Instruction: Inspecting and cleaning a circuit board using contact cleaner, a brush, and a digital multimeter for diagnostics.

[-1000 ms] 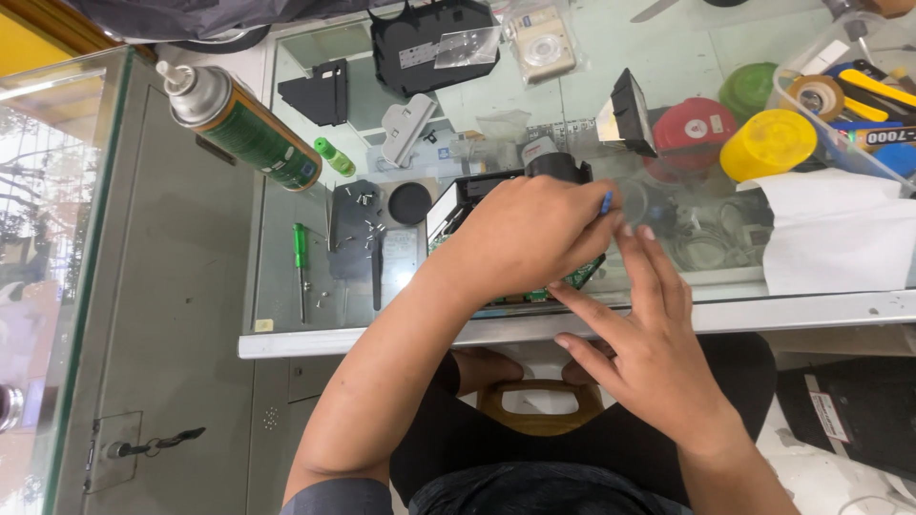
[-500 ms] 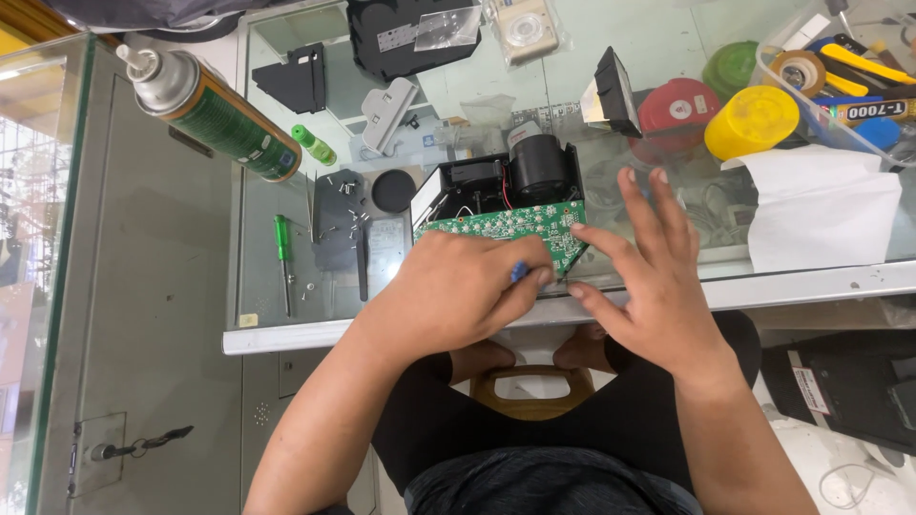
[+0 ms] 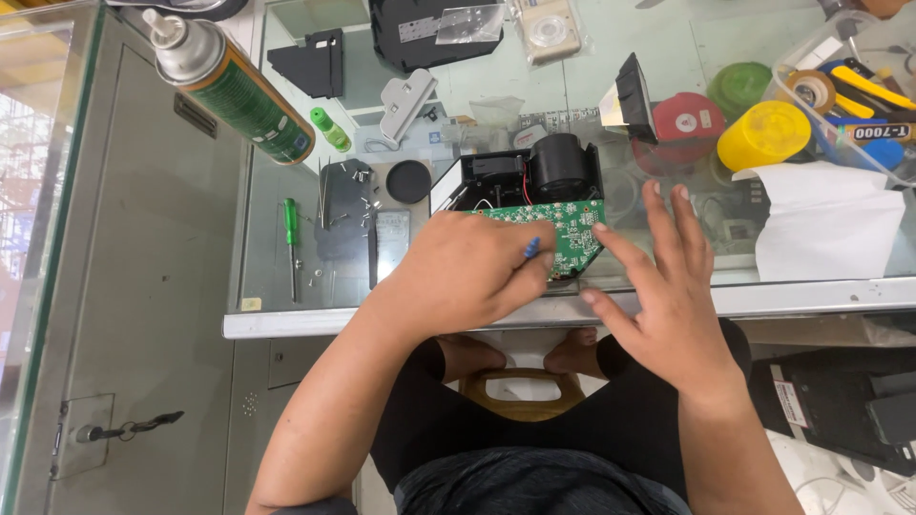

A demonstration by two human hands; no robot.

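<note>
- The green circuit board (image 3: 561, 236) lies at the front edge of the glass counter (image 3: 668, 57), still joined to the black camera body (image 3: 520, 176) behind it.
- The left hand (image 3: 468, 272) covers the board's left part, fingers clamped on a small blue-handled tool (image 3: 530, 247).
- The right hand (image 3: 668, 296) hovers just beside the board, fingers spread apart, holding nothing.
- Judging by this, board work is under way; the next move calls for a steady tool tip and the right hand bracing the board.

My one head camera looks steeply down, close over the glass counter (image 3: 286, 286); my lap fills the frame's lower middle.
</note>
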